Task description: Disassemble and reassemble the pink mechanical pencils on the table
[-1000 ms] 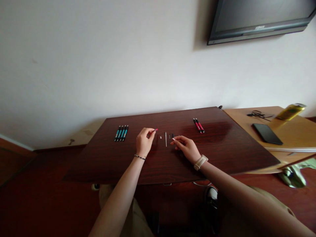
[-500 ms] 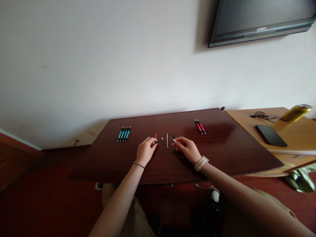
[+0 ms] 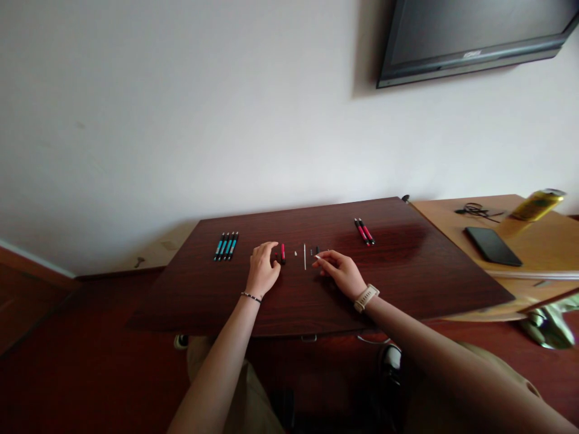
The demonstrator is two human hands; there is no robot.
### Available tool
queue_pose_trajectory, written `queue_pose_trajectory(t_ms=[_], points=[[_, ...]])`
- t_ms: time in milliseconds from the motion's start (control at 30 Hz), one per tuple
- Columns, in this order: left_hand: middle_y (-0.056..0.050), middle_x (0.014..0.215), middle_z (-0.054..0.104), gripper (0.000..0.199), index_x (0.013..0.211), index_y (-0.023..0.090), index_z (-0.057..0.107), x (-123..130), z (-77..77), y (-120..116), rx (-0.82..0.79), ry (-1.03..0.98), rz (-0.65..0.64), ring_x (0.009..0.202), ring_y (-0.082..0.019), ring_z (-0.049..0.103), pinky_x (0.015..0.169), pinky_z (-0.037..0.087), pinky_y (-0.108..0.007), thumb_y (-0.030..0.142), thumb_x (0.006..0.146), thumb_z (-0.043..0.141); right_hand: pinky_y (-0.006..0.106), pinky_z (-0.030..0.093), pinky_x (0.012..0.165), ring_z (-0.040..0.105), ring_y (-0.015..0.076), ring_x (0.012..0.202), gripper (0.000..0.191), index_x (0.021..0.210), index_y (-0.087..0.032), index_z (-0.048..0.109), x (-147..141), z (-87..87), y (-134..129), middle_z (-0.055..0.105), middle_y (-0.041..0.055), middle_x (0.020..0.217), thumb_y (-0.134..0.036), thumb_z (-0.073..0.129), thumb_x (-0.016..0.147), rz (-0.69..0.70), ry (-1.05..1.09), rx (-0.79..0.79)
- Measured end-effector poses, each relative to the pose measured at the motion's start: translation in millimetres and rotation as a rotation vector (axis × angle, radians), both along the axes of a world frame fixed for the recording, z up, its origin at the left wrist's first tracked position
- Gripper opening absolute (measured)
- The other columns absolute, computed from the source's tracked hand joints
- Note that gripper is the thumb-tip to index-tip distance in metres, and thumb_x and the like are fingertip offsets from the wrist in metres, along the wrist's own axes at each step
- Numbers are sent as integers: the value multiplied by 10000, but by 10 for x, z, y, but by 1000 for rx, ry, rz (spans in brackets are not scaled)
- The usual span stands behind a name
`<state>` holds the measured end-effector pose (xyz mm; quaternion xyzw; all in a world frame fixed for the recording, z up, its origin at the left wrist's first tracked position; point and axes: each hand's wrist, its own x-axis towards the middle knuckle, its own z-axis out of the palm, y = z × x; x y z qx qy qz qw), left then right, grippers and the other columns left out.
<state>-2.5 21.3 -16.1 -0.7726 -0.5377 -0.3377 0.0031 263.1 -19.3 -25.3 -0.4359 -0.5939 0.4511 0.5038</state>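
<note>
On the dark table, my left hand (image 3: 263, 269) is open, thumb and fingers apart, just left of a red and black pen barrel (image 3: 283, 253). To the right of the barrel lie a small pale pen part (image 3: 295, 253), a thin white refill (image 3: 304, 257), a tiny spring-like piece (image 3: 311, 251) and a short black piece (image 3: 317, 249). My right hand (image 3: 338, 269) is closed in a pinch beside these parts; a small pale tip shows at its fingertips, too small to name.
Several blue pens (image 3: 226, 246) lie in a row on the left of the table (image 3: 190, 301). Red pens (image 3: 364, 231) lie at the back right. A wooden side table (image 3: 538, 241) holds a phone (image 3: 493, 246), a black cable (image 3: 478, 210) and a yellow can (image 3: 538, 205).
My left hand has let go of the red and black barrel, opening and drawing slightly left. My right hand keeps its pinch in nearly the same place.
</note>
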Motion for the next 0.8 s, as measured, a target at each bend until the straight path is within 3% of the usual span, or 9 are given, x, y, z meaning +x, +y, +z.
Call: queue_pose_trajectory(t_ms=[100,267,400,567,800], points=[[-72,1301,684,497,1304,243,609,-51,-58,96,-54,-14,5,1236,-291,587,1084,468,-468,49,847,622,310,547,673,681,183,695,363,1068,-210,700,3,-1,0,799,83,979,-547,663,940,6,-10,5],[-39,1051,747,310,1184,247,651,-112,-172,232,-104,-76,-14,1014,-231,669,969,519,-390,111,906,651,309,547,674,680,180,701,352,1081,-206,699,3,-5,1,799,83,980,-529,662,946,4,-6,15],[-23,975,749,235,1088,242,672,-141,-207,288,-114,-86,38,891,-203,673,883,521,-346,100,904,645,305,548,675,683,179,704,341,1080,-209,699,2,-4,0,799,79,983,-520,662,947,9,-3,3],[-40,999,751,211,1062,237,676,-166,-178,303,-110,-49,152,929,-218,674,878,506,-349,104,908,625,305,548,664,681,182,698,350,1065,-210,701,0,0,0,798,80,976,-535,652,944,1,-16,5],[-80,1159,707,364,1177,224,659,-131,-118,252,-92,8,172,1100,-267,627,975,496,-404,76,848,612,308,549,663,690,185,692,377,1075,-215,706,7,-12,5,801,81,977,-560,670,928,3,-8,2]])
